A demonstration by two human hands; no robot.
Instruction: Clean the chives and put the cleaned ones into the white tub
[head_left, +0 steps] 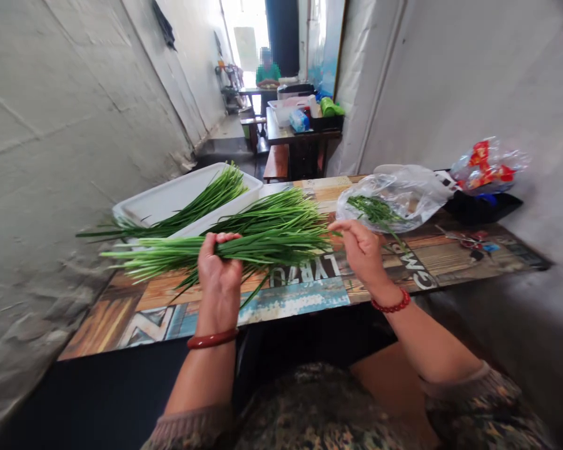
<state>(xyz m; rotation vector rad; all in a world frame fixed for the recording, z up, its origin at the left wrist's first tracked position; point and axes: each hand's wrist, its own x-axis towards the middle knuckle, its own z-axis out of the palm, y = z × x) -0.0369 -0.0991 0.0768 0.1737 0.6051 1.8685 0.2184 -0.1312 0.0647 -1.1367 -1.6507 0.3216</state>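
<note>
My left hand (pixel 219 265) is closed around a bunch of garlic chives (pixel 272 245), held level above the table with the pale stalk ends to the left. My right hand (pixel 362 250) is at the bunch's right end, thumb and fingers pinched together on a bit of green chive leaf. Behind the held bunch, a loose pile of chives (pixel 281 209) lies on the table. More chives (pixel 197 200) rest in a white plastic tray (pixel 136 199), some hanging over its left end. Beyond my right hand, a clear plastic bag (pixel 417 194) contains green scraps (pixel 378 209).
The patterned wooden table (pixel 304 303) runs between two walls. At its right end are a black bag (pixel 485 206), a red-printed plastic packet (pixel 485 165) and small items including scissors (pixel 469 239). Farther back, a person (pixel 268 74) sits beyond a cluttered table (pixel 281 132).
</note>
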